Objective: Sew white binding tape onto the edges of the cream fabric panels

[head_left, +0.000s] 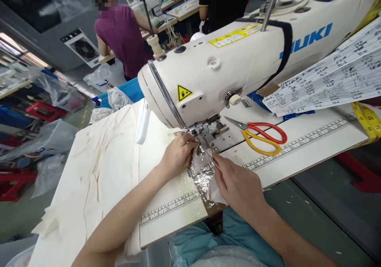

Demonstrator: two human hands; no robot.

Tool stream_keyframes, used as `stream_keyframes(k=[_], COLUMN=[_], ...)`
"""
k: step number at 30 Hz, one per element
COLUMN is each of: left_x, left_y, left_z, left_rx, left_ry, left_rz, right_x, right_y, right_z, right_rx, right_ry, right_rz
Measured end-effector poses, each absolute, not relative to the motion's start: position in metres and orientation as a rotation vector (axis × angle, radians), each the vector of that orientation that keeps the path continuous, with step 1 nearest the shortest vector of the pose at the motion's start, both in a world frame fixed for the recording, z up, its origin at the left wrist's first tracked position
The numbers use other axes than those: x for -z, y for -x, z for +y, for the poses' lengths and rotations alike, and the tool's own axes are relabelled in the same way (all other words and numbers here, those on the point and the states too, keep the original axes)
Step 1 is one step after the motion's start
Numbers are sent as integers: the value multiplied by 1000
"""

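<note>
A white Juki sewing machine [238, 56] stands on the table [297, 152]. My left hand [177, 154] rests with fingers curled on a small piece of white fabric [199, 162] just left of the presser foot [205, 138]. My right hand [235, 181] pinches a thin metal tool [210, 156], its tip pointing toward the needle area. The fabric lies over a shiny patch of the table under both hands.
Red and yellow scissors [262, 134] lie right of the needle plate. Cream cloth [98, 168] is spread at the left. Printed paper sheets [333, 80] and a yellow tape measure [367, 120] sit at the right. Another person [122, 37] works at a bench behind.
</note>
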State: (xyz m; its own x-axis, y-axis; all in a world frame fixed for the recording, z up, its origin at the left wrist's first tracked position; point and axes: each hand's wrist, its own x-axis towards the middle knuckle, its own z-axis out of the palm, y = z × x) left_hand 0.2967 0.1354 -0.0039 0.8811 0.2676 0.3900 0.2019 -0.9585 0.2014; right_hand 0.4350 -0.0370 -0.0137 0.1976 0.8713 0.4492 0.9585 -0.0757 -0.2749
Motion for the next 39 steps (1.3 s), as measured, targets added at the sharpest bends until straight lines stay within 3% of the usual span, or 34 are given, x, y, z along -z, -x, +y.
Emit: stream_keyframes(k=[6, 13, 25, 31, 39], left_x=[5, 7, 7, 11, 13], left_y=[-294, -304, -298, -294, -290], left_z=[117, 91, 87, 93, 107], left_rx=[-452, -432, -373, -457, -473], left_ry=[-3074, -3082, -3108, -3006, -2901], left_rz=[501, 744, 614, 666, 654], right_x=[2, 8, 9, 18, 21], right_y=[-442, -456, -448, -449, -420], right_z=[-108, -150, -152, -145, -121], right_rx=[-416, -592, -933, -931, -1221], right_ry=[1688, 1714, 1709, 1750, 1233], right_rz=[-1612, -1516, -1247, -972, -486])
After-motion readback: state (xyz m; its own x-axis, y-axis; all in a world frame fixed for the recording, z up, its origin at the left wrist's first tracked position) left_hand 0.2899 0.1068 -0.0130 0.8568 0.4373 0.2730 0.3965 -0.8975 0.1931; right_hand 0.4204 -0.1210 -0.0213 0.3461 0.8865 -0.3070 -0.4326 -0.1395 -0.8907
